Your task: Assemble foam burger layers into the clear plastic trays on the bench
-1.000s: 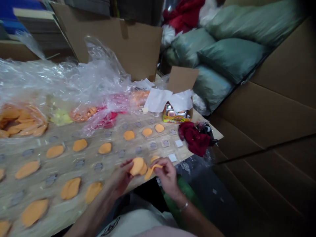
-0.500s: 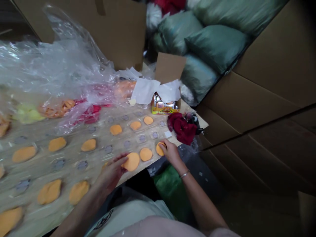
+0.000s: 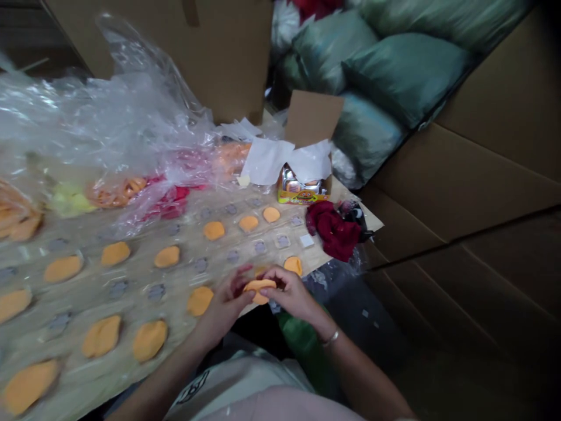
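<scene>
Close to the table's front edge, my left hand (image 3: 228, 297) and my right hand (image 3: 293, 293) pinch a flat orange disc (image 3: 260, 285) between them, thumbs toward me. The disc is seen nearly edge-on, and its far side is hidden by my fingers. Part of another orange shape shows just under it. A similar orange disc (image 3: 293, 265) lies beyond my right hand, and a further orange disc (image 3: 200, 300) is to the left of my left hand. Small grey pieces (image 3: 260, 247) in clear plastic sit in rows between the discs.
Crumpled clear plastic bags (image 3: 166, 158) cover the table's back left. A yellow printed box (image 3: 302, 196) with a raised flap stands at the back, near a dark red cloth (image 3: 333, 231). Large cartons (image 3: 460, 181) rise on the right; green sacks (image 3: 403, 70) are piled behind.
My right hand has left the rightmost disc and moved left to meet my left hand at the held disc. That disc has tipped from face-up to nearly edge-on. The view has shifted slightly.
</scene>
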A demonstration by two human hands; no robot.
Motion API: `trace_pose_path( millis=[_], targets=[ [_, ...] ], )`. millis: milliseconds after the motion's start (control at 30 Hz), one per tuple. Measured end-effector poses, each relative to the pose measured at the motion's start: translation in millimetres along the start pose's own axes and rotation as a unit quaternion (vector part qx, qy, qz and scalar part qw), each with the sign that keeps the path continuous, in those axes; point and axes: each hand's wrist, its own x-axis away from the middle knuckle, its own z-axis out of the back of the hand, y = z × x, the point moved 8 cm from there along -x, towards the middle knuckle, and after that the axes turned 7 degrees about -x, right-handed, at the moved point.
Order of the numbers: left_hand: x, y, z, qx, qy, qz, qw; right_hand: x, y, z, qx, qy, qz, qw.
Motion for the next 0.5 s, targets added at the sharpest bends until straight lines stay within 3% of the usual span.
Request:
trace_pose_path(
  millis=[67,133,167,233,333,500],
  targets=[
    [-0.7,2.1,10.8,-0.034,0.053,-0.014,0.998,-12.1,12.7,36.7,-0.021,0.082,-0.022,0.996],
    [-1.0,2.0,22.1,-0.065,0.089,-0.015,0.994,-23.2,13.8,93.7,0.046,0.207,0.011,0.977],
    [-1.2,1.0,25.6,-0.076,0.092,-0.01,0.993,-28.9,13.3,116.9,0.114,0.238,0.016,0.964],
    [-1.4,-1.0,29.2,-0.089,0.086,0.0,0.992,-42.1,16.1,145.2,0.283,0.239,-0.018,0.929],
    [-1.1,-3.2,30.2,-0.094,0.079,0.005,0.992,-55.6,27.4,152.2,0.432,0.196,-0.085,0.876],
    [3.7,-11.0,46.8,-0.132,0.11,-0.033,0.985,-60.1,33.1,130.0,0.498,0.188,-0.107,0.84]
  ],
)
